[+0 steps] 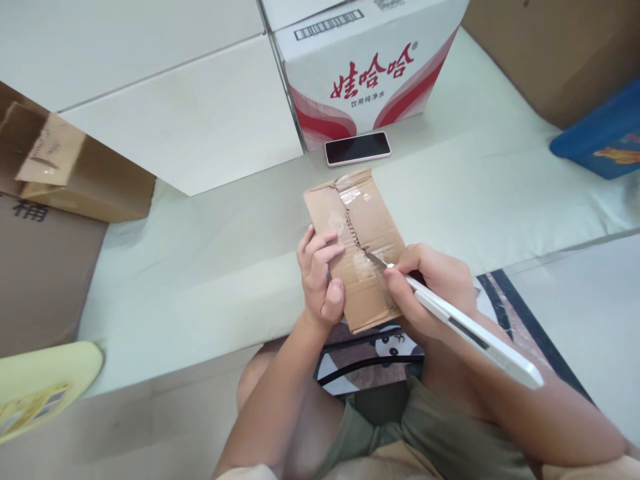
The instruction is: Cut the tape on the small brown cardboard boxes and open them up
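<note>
A small brown cardboard box with strips of clear tape lies tilted at the front edge of the pale green surface. My left hand grips its left side, fingers on the top face and thumb near the lower edge. In my right hand is a white utility knife, its blade out. The blade tip touches the box near the middle, at the lower end of a jagged, ragged line that runs up the top face.
A smartphone lies behind the box, against a white and red carton. Large cardboard boxes stand at the left, near a yellow-green container. A blue container is at the right. A panda-print bag sits below the edge.
</note>
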Action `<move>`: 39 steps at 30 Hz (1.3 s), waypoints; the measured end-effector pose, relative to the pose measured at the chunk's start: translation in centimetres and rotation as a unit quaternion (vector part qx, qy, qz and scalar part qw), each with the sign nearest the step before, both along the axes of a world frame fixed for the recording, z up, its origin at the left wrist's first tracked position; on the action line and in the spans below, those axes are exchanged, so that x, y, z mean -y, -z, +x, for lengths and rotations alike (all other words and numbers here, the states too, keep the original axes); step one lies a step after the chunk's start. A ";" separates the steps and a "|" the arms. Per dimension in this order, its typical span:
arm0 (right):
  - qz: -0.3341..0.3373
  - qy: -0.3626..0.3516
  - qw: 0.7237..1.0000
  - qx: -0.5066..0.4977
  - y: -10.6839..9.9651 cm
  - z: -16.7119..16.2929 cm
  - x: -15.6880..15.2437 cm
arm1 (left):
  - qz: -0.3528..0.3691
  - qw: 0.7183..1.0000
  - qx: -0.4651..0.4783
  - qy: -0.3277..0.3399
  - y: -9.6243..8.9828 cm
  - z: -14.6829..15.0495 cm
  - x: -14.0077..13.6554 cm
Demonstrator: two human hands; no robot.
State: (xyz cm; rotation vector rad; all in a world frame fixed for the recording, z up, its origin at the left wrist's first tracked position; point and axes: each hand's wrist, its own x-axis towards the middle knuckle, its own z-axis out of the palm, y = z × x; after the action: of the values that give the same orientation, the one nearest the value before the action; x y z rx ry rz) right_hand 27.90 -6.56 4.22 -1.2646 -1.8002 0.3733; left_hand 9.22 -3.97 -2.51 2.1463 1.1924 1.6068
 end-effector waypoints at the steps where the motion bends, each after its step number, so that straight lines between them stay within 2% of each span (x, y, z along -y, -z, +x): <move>1: 0.003 -0.005 1.000 0.016 -0.1 0.0 -0.1 | 0.000 1.000 -0.001 0.001 0.0 0.0 0.0; 6: 0.028 -0.016 0.999 0.012 0.0 0.1 -0.3 | 0.004 1.000 -0.004 0.007 -0.1 -0.1 -0.1; 17: 0.019 -0.033 0.999 -0.035 0.3 0.2 -0.2 | -0.002 1.000 0.001 0.006 -0.1 0.0 0.0; 24: -0.007 -0.041 0.997 -0.068 1.1 0.4 0.0 | 0.001 0.999 -0.033 -0.014 0.1 -0.1 0.0; 33: -0.010 -0.057 0.989 -0.137 2.5 0.7 0.0 | -0.002 1.000 -0.011 -0.003 0.0 0.0 0.0; 39: -0.021 -0.016 0.982 -0.189 3.9 0.8 0.4 | 0.001 1.000 -0.017 0.001 -0.1 -0.2 0.0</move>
State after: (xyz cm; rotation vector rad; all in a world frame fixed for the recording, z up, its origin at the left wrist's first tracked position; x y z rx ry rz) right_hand 28.68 -6.99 0.29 -1.1081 -1.4948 0.6279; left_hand 9.03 -3.96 -2.40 2.1843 1.1987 1.5772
